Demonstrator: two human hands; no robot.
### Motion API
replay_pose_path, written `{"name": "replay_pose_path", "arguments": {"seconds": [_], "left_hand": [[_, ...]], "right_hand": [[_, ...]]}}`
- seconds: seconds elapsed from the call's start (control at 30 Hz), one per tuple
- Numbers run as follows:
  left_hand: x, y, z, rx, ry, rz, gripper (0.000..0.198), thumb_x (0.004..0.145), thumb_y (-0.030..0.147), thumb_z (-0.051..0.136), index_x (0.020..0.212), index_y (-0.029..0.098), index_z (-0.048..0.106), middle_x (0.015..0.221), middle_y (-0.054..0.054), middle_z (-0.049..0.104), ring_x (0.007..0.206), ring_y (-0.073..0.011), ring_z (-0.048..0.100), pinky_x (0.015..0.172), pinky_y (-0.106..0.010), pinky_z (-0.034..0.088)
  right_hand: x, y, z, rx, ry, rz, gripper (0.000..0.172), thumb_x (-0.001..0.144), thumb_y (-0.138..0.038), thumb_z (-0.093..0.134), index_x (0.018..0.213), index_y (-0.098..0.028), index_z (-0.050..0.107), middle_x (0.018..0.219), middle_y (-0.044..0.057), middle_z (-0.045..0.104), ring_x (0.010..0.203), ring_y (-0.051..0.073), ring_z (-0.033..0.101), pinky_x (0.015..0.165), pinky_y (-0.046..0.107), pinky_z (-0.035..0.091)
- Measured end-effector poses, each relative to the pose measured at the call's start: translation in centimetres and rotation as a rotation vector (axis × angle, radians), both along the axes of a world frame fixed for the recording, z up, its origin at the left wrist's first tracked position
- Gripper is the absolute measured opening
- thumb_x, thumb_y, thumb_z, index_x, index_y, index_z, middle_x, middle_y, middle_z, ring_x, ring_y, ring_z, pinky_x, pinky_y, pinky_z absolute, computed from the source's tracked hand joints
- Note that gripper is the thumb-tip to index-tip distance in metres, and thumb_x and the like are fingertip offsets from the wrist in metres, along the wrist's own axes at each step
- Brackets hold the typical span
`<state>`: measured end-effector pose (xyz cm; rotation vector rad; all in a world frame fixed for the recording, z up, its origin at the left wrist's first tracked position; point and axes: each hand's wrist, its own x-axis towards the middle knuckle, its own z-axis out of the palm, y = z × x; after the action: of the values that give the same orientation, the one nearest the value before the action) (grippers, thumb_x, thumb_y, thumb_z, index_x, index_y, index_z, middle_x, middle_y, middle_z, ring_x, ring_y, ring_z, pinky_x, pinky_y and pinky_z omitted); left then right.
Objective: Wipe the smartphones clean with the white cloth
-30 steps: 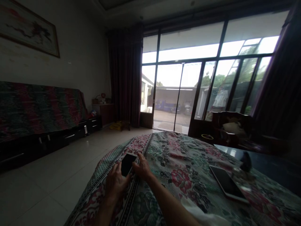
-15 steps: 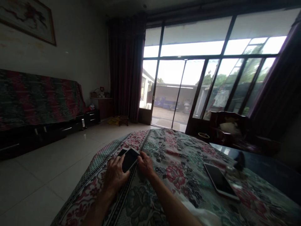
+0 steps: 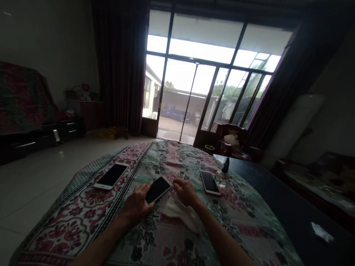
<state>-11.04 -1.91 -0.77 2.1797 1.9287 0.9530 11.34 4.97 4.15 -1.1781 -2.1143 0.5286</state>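
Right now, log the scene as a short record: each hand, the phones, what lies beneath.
Left hand: gripping a black-screened, pale-edged rectangular phone
Right hand: beside that phone's right end, contact unclear
Left of hands: white rectangular phone, black screen up
Right of hands: pale-framed rectangular phone, dark screen up
Near right hand: crumpled white cloth
Surface: red, green and white flower-patterned fabric cover

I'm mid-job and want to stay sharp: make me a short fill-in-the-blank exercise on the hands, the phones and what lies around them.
1. The left hand holds a phone, the ____ one of three, counting across the view.
2. The right hand is near a crumpled cloth coloured ____.
3. A second phone lies to the ____ of the left hand.
4. The cover is patterned with ____.

Missing words: middle; white; left; flowers.
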Motion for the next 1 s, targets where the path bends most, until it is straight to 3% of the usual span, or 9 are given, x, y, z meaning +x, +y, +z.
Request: {"name": "replay_pose_path", "arguments": {"seconds": [0.13, 0.2, 0.3, 0.47, 0.67, 0.8, 1.0], "left_hand": [[0.5, -0.3, -0.5, 0.007, 0.004, 0.006, 0.067, 0.073, 0.028, 0.062, 0.137, 0.014, 0.050, 0.135, -0.014, 0.060, 0.127, -0.0296, 0.052, 0.105, -0.039, 0.043], [0.4, -0.2, -0.8, 0.029, 0.004, 0.008, 0.066, 0.074, 0.029, 0.061, 0.137, 0.014, 0.050, 0.136, -0.014, 0.059, 0.127, -0.0297, 0.052, 0.106, -0.041, 0.043], [0.3, -0.1, -1.2, 0.080, 0.013, 0.019, 0.067, 0.074, 0.031, 0.063, 0.137, 0.012, 0.049, 0.136, -0.015, 0.058, 0.129, -0.0303, 0.050, 0.108, -0.043, 0.041], [0.2, -0.3, -1.2, 0.110, 0.026, 0.020, 0.067, 0.076, 0.031, 0.063, 0.138, 0.012, 0.047, 0.133, -0.013, 0.061, 0.125, -0.0286, 0.053, 0.108, -0.042, 0.041], [1.1, -0.5, -0.5, 0.057, 0.045, 0.051, 0.065, 0.076, 0.035, 0.062, 0.136, 0.015, 0.050, 0.132, -0.012, 0.061, 0.123, -0.0293, 0.055, 0.106, -0.042, 0.042], [3.1, -0.1, -0.1, 0.012, 0.053, 0.054, 0.067, 0.076, 0.037, 0.061, 0.137, 0.012, 0.049, 0.132, -0.014, 0.061, 0.124, -0.0306, 0.053, 0.105, -0.042, 0.042], [7.9, 0.8, 0.9, -0.050, 0.079, 0.020, 0.071, 0.077, 0.038, 0.061, 0.140, 0.010, 0.045, 0.131, -0.016, 0.061, 0.121, -0.0317, 0.054, 0.103, -0.042, 0.041]], "right_hand": [[3.0, -3.4, -0.3, -0.016, -0.043, 0.127, 0.025, 0.081, -0.018, 0.053, 0.095, -0.020, 0.074, 0.097, 0.005, 0.074, 0.089, 0.019, 0.068, 0.082, 0.027, 0.048], [3.5, -4.8, -0.8, -0.002, -0.080, 0.211, 0.026, 0.080, -0.020, 0.057, 0.101, -0.020, 0.073, 0.109, 0.007, 0.071, 0.099, 0.021, 0.065, 0.090, 0.030, 0.046], [3.5, -6.4, -1.5, 0.023, -0.128, 0.221, 0.028, 0.077, -0.022, 0.063, 0.104, -0.021, 0.072, 0.118, 0.008, 0.066, 0.107, 0.023, 0.061, 0.095, 0.033, 0.044], [2.9, -7.3, -2.8, 0.113, -0.054, 0.150, 0.024, 0.079, -0.018, 0.062, 0.100, -0.024, 0.072, 0.112, 0.007, 0.067, 0.105, 0.023, 0.059, 0.094, 0.034, 0.043], [2.5, -6.8, -3.5, 0.085, 0.038, 0.070, 0.016, 0.077, -0.014, 0.060, 0.083, -0.023, 0.072, 0.094, 0.006, 0.067, 0.092, 0.021, 0.061, 0.083, 0.031, 0.046], [3.1, -5.4, -3.3, 0.071, 0.194, -0.103, 0.016, 0.083, -0.018, 0.054, 0.082, -0.019, 0.070, 0.085, 0.006, 0.066, 0.082, 0.019, 0.063, 0.077, 0.029, 0.046], [5.5, -3.3, -3.5, 0.046, 0.431, -0.347, 0.022, 0.084, -0.032, 0.055, 0.085, -0.016, 0.071, 0.086, 0.008, 0.068, 0.083, 0.022, 0.064, 0.077, 0.032, 0.048]]}}
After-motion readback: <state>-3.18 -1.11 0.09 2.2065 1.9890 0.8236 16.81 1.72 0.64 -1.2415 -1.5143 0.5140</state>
